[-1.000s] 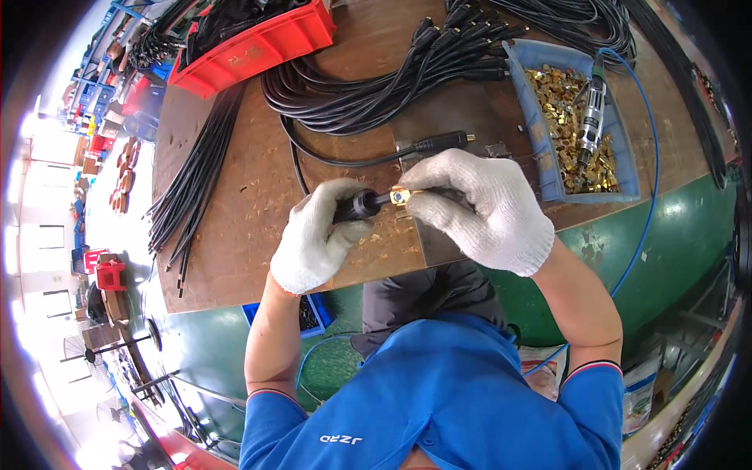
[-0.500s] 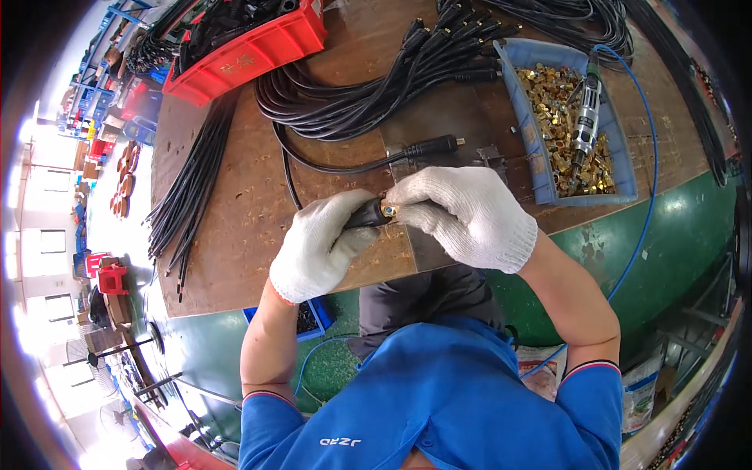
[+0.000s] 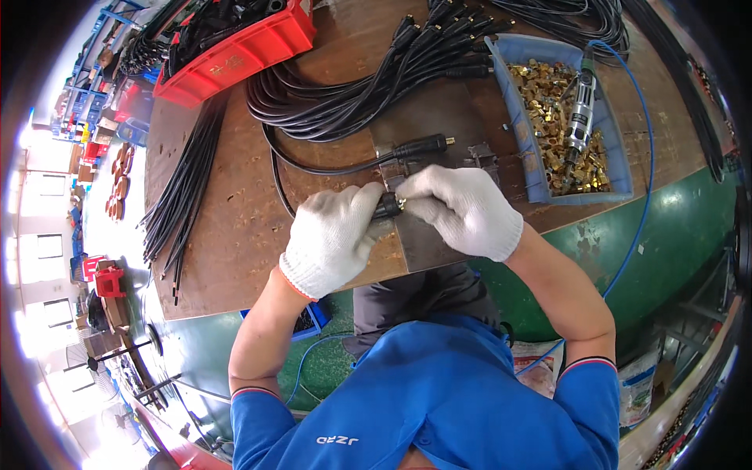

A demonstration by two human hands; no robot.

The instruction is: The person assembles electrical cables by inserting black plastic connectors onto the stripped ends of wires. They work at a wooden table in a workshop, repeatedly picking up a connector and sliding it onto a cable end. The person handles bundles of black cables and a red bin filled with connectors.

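Note:
Both my hands wear white knitted gloves and meet over the near part of the wooden table [image 3: 235, 258]. My left hand [image 3: 329, 235] is wrapped round a black cable connector [image 3: 387, 207], back of the hand upward. A small brass fitting [image 3: 402, 203] shows at the connector's right end. My right hand [image 3: 466, 211] is closed, thumb and fingers pinched at that brass end; its fingertips partly hide it. Just beyond lies another black cable plug [image 3: 423, 147] with a brass tip, its cable looping left.
A blue bin [image 3: 535, 176] of brass fittings stands at right, with a silver air screwdriver [image 3: 580, 117] on a blue hose lying across it. A bundle of black cables [image 3: 313, 106] fills the back. At left are cut cables [image 3: 188, 188] and a red crate [image 3: 235, 63].
My left hand has rolled over the connector, covering more of it, and the brass end now points toward my right fingers. The whole view has shifted slightly.

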